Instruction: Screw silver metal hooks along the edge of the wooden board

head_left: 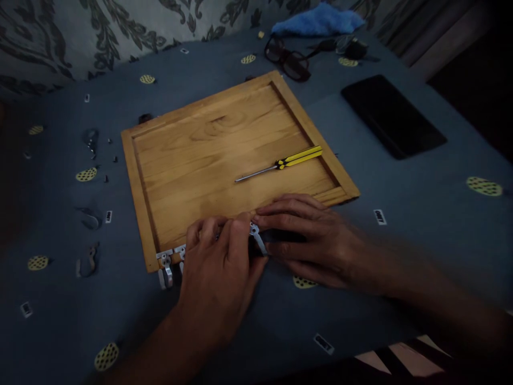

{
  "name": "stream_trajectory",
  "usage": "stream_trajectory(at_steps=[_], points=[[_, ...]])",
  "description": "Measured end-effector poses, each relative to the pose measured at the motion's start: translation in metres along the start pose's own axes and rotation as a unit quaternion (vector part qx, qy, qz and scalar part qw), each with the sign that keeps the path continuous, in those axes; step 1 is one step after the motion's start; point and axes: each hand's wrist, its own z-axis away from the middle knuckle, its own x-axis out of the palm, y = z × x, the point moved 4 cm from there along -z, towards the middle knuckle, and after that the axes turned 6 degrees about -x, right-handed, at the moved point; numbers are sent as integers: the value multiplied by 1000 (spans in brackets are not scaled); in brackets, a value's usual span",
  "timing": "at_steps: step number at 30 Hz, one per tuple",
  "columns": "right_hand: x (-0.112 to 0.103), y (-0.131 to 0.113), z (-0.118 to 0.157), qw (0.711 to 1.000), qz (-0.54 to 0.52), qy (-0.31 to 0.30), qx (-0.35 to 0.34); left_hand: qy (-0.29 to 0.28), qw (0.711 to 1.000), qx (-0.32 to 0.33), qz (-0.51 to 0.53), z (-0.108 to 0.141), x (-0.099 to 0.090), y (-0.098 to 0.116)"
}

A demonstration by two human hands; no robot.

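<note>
Metal hook (pixel 258 239), slanted near-right at wooden panel's (pixel 192 171) edge, is pinched by right hand (pixel 320 243). Left hand's (pixel 216 275) grip is hidden.

A silver hook (pixel 258 240) tilts at the near edge of the wooden board (pixel 208 155)

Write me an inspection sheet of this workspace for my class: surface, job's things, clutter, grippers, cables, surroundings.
Surface: blue-grey tablecloth with yellow pineapple prints.
Job's things: framed wooden panel, screwdriver lying on it; metal hook at its near-left corner; loose hooks and small parts to the left.
Clutter: black tablet-like slab, glasses, blue cloth.
Grippers: bare left hand and right hand around a metal bracket at the near edge; grip partly hidden.
Cables: nothing seen.
Surroundings: leaf-patterned backdrop behind.
</note>
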Motion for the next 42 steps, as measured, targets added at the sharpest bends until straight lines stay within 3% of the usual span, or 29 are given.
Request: stream_trajectory(at_steps=[17, 25, 29, 34, 37, 39, 42], points=[[0, 1, -1, 1000, -9, 4, 12, -21, 1000, 15, 7, 4, -3, -3], [3, 3, 0, 999, 5, 27, -29, -12, 1000, 11, 25, 5, -27, -5], [3, 3, -4, 997, 31, 58, -48, 43, 999, -18, 23, 7, -40, -44], [-3, -3, -12, 992, 77, 59, -75, 125, 975, -183, -35, 13, -60, -144], [-6, -6, -15, 990, 100, 59, -79, 162, 956, -238, -60, 24, -72, -191], [-4, -4, -13, 989, 102, 58, -85, 172, 946, -265, -70, 32, -77, -210], [2, 4, -6, 990, 103, 51, -87, 170, 940, -283, -79, 39, -79, -220]])
